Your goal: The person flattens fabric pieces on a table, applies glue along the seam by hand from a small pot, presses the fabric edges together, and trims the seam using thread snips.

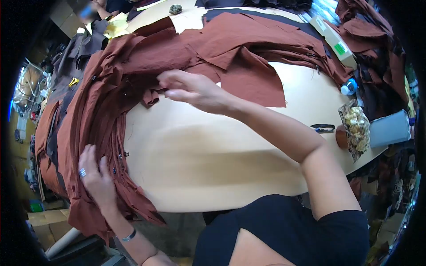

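Rust-brown cloth pieces point(95, 106) lie in a long layered pile down the left side of the pale table point(213, 177). On the lower part of this pile rests my left hand point(97, 179), its fingers apart, with a ring on one finger. My right hand point(193, 91) is over the table by the pile's inner edge, fingers apart and slightly blurred, holding nothing visible. More rust-brown cloth point(253, 75) spreads across the far side, one flap reaching toward the middle. Small dark clips point(126, 154) show along the left pile's edge.
At the right are a dark-handled tool point(324, 128), a patterned bag of pale pieces point(356, 126), a light blue container point(390, 128) and a bottle cap point(349, 87). A long white box point(333, 42) lies at the back right. Part of another person point(102, 9) shows at the top left.
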The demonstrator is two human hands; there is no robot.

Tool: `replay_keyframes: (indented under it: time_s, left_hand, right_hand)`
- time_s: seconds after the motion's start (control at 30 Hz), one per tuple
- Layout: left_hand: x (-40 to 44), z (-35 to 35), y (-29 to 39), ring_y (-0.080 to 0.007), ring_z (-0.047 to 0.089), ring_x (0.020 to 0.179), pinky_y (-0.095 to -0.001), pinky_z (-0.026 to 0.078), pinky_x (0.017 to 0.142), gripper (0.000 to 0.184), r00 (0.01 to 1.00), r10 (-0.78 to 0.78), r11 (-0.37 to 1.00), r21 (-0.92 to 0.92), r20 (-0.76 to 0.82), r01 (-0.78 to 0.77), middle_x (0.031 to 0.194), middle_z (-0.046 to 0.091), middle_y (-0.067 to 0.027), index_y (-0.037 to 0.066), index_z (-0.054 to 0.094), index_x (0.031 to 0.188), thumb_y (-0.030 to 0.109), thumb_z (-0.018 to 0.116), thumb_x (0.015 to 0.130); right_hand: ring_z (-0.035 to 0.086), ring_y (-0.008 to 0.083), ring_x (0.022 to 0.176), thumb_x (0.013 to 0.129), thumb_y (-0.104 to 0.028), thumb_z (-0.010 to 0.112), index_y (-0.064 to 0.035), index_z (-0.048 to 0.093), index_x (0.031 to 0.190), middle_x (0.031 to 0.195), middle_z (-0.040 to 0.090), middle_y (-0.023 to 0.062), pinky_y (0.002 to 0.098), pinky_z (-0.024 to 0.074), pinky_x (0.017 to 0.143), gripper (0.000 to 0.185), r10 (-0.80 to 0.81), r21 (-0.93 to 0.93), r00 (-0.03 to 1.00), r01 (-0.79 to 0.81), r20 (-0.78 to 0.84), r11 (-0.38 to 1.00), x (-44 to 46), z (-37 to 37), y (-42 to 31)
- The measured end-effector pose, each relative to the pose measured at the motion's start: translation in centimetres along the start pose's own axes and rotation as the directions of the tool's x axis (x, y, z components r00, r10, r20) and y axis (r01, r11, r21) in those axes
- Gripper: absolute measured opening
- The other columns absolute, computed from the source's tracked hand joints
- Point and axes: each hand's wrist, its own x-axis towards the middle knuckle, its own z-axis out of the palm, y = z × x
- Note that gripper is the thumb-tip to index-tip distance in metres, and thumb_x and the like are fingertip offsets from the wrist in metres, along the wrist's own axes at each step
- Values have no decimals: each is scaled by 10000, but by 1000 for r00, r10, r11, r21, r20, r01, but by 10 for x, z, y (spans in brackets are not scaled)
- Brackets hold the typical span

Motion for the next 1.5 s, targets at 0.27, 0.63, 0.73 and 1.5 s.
replay_keyframes:
  time_s: [0.27,0.63,0.73,1.5]
  left_hand:
    - [41,30,185,-269,565,973,-369,454,783,263,858,513,738,-532,41,-416,1063,589,-100,56,586,1041,105,628,786]
    - [177,133,328,-301,567,958,-401,459,787,246,855,425,746,-419,-297,-517,1084,584,-99,83,581,1030,209,591,818]
    - [207,164,330,-304,585,926,-405,460,770,202,899,438,792,-462,-23,-398,1012,611,-120,87,594,962,235,572,827]
    - [123,43,83,-337,586,874,-415,461,735,189,992,66,996,60,111,-73,956,598,-154,44,538,1048,131,454,902]
  right_hand:
    - [422,137,611,898,-268,545,-19,461,720,637,460,52,279,370,588,317,302,-150,920,-344,-249,927,-155,-81,-19]
    - [533,253,638,831,-201,574,-89,498,757,729,534,61,361,404,650,154,-114,-614,954,-85,-278,785,-221,-109,-10]
    - [522,216,609,805,-195,609,-107,504,728,685,523,34,345,392,648,157,-177,-723,959,-40,-223,690,-225,-121,-17]
    - [431,258,535,853,-242,593,-49,444,629,580,411,88,341,358,563,331,-127,-576,931,-101,-343,811,-228,-116,-15]
